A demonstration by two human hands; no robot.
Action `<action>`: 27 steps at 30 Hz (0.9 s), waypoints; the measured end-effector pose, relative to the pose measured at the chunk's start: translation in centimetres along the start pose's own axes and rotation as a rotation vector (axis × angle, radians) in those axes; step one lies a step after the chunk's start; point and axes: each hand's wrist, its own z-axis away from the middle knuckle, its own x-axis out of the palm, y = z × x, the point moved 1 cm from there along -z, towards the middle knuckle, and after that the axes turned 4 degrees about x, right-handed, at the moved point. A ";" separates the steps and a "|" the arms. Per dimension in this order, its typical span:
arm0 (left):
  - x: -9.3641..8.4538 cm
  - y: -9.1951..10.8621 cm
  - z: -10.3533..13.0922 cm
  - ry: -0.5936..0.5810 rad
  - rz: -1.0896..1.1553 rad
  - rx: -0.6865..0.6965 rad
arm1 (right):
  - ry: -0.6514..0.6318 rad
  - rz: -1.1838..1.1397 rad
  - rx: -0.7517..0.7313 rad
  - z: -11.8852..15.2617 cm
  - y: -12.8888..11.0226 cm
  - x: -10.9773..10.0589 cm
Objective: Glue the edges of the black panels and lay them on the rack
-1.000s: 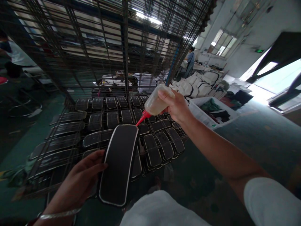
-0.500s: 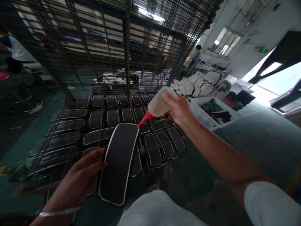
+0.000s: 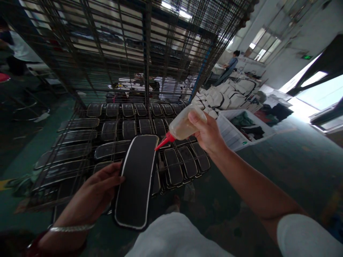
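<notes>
A dark, rounded-corner panel (image 3: 136, 182) with a whitish line of glue along its border is held up in front of me. My left hand (image 3: 100, 185) pinches its left edge, thumb on the face and fingers behind. In my right hand (image 3: 207, 130) is a translucent squeeze bottle (image 3: 184, 122) with a red nozzle, tilted down to the left. The nozzle tip is at the panel's upper right edge; whether it touches I cannot tell. Behind, many similar panels (image 3: 173, 166) lie in rows on a wire rack shelf.
The tall wire rack (image 3: 146, 53) rises directly ahead. To the right stands a white crate (image 3: 233, 134) with dark cloth in it, beside a heap of white pieces (image 3: 227, 94). One person (image 3: 230, 66) is at the back right, another (image 3: 23, 50) at the far left.
The nozzle tip has moved a little down the panel's right edge from its upper right corner. The panel has shifted slightly up and is still held by my left hand.
</notes>
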 end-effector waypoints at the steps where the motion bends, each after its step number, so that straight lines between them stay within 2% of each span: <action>1: 0.0 0.0 0.0 0.005 0.006 0.009 | -0.003 -0.008 0.000 0.3 0.1 0.0; 7: -0.3 -0.2 0.0 -0.037 -0.004 0.007 | 0.015 0.019 -0.063 2.3 0.8 -0.1; 14: 0.3 0.1 0.4 -0.017 0.013 -0.005 | -0.040 0.239 -0.138 4.9 1.9 -0.7; 20: -0.7 -0.1 0.0 -0.022 0.017 -0.002 | -0.056 0.281 -0.167 6.8 2.5 -0.5; 27: -1.8 -0.2 -0.5 -0.017 0.039 0.006 | -0.172 0.216 -0.094 9.4 2.7 0.5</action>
